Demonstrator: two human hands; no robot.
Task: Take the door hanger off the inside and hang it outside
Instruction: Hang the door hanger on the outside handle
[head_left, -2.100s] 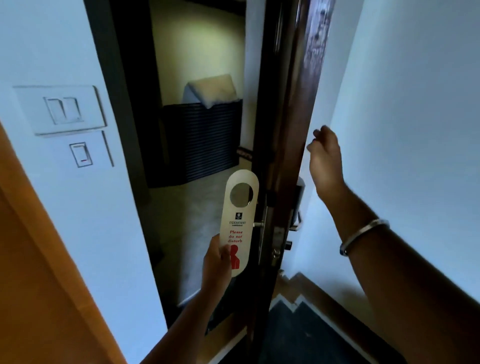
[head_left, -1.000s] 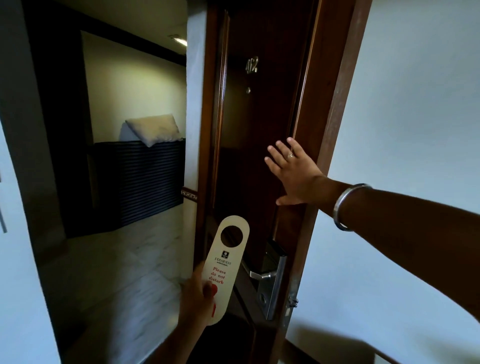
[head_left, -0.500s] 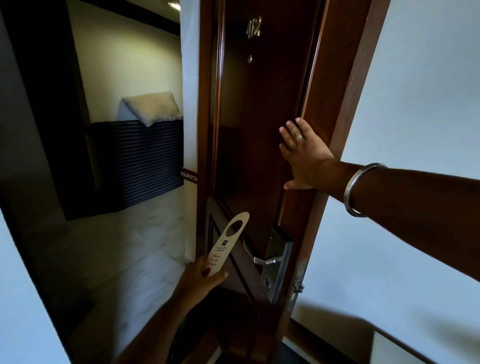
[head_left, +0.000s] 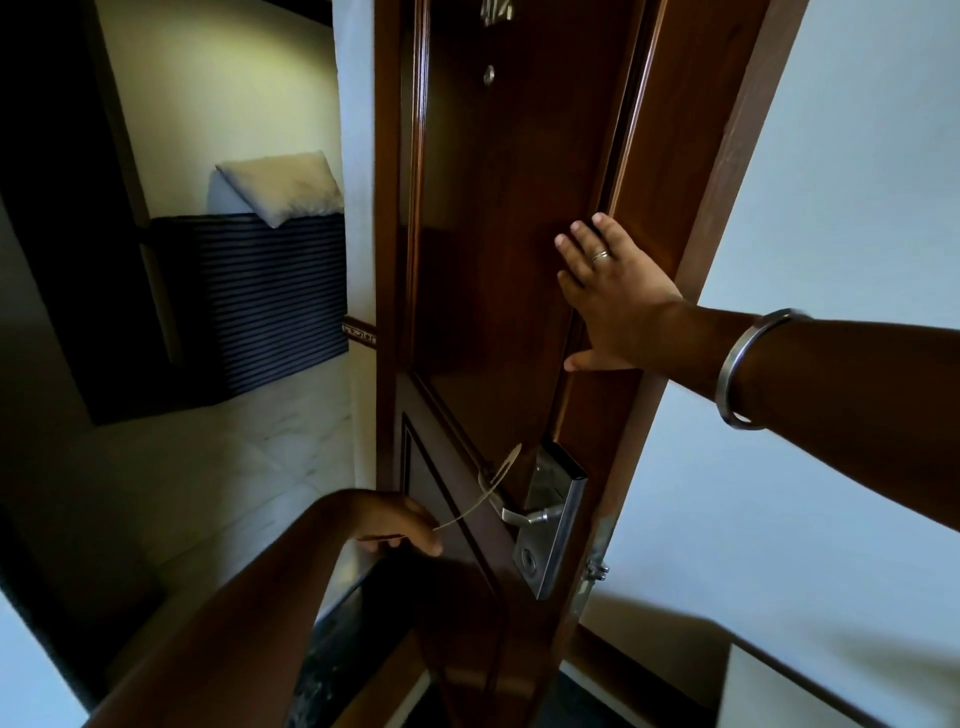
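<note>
While the left hand (head_left: 397, 525) pinched the door hanger (head_left: 485, 491), its holed end reached the lever handle (head_left: 524, 514).

Seen edge-on, the hanger slanted up from the fingers to the lever on the wooden door (head_left: 493, 234). Above the lever, the right hand (head_left: 608, 296) lay flat and spread on the door, gripping nothing.

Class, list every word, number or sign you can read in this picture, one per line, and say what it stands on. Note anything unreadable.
Metal room number at the top of the door: cut off by the frame edge, unreadable.
door hanger held in the left hand: seen nearly edge-on at the handle, its print cannot be read.
No other text shows.
</note>
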